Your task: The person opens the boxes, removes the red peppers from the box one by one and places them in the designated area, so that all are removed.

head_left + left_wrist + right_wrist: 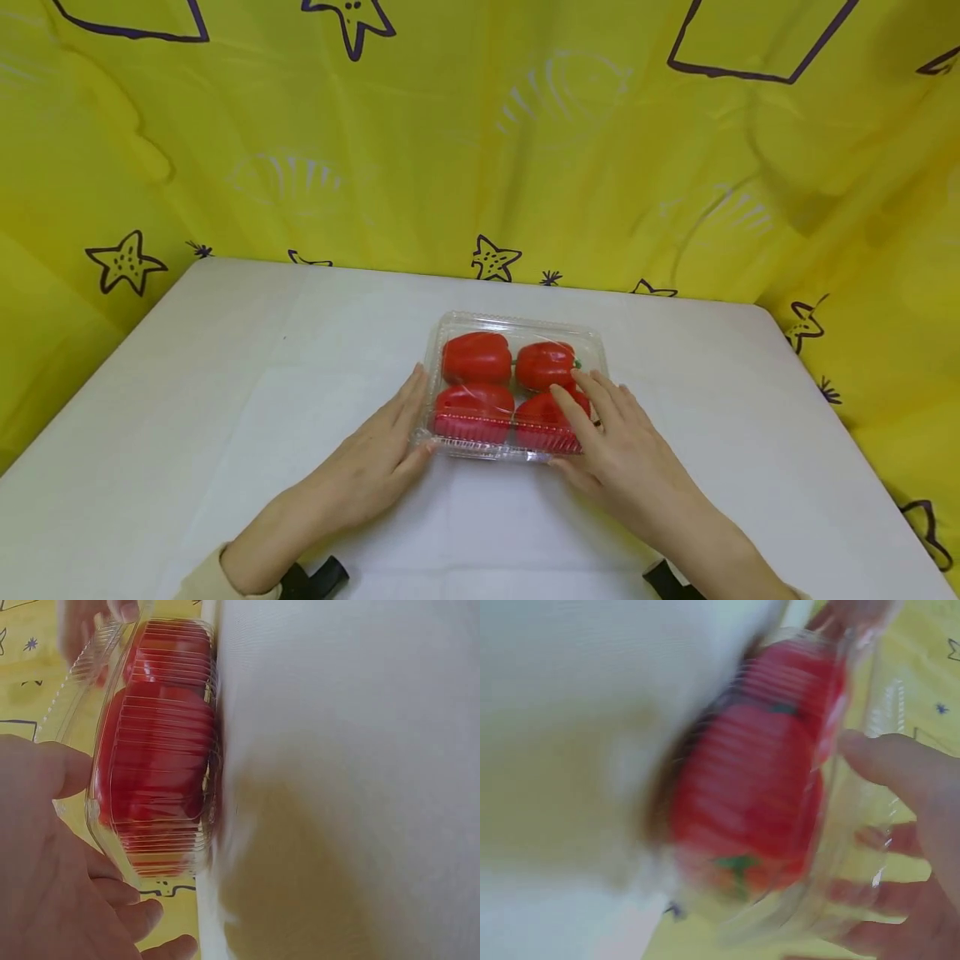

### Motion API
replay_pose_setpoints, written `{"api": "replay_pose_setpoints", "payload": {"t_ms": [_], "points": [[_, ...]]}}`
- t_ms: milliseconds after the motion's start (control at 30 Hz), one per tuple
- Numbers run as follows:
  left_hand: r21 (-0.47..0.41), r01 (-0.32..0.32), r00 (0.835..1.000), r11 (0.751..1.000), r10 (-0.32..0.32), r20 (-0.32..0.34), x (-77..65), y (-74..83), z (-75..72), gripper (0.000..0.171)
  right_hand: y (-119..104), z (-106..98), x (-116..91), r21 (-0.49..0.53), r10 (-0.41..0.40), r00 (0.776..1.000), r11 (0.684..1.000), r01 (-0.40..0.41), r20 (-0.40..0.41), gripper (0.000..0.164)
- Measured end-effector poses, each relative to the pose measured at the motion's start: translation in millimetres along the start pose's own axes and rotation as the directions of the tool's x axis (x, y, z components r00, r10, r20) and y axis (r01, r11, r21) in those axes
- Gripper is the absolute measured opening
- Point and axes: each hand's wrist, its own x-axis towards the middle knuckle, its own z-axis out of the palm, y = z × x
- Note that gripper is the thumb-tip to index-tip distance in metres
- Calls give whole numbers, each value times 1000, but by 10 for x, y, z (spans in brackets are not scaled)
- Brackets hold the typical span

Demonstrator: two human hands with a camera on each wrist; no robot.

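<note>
A clear plastic clamshell box (517, 454) with several red bell peppers (476, 358) inside sits on the white table. My left hand (375, 454) lies along the box's left side, fingers fairly straight and the thumb by the front left corner. At the right, my right hand (622, 442) has its fingers spread over the lid and its thumb at the front edge. Close up in the left wrist view, the left thumb (64, 769) meets the box's rim. The right wrist view is blurred; in it the right thumb (885, 761) is at the rim, with the other fingers seen through clear plastic.
The white table (225, 417) spreads out around the box. A yellow curtain (420, 150) with dark starfish and pale fish drawings hangs behind it and along both sides. Dark straps or mounts (315, 577) show near the wrists.
</note>
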Motion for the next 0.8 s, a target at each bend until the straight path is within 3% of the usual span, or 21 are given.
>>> {"api": "replay_pose_setpoints", "payload": {"t_ms": [100,333,467,667,800], "points": [[5,-3,1000,1000,3,4,0,-1,-1,78,60,16,-85,32,23,1000,999,-23,-18,82],[27,-23,1000,999,23,-7,8,24,-6,76,203,57,-185,38,-10,994,999,14,-106,68],[51,-29,1000,998,29,-9,12,41,-4,76,256,74,-240,1,-42,987,999,43,-153,73],[56,-20,1000,998,21,-12,8,43,0,77,259,104,-261,-78,-149,975,987,138,-162,61],[47,-16,1000,999,16,-12,0,41,-1,76,237,117,-233,-120,-170,974,981,153,-148,56]]}}
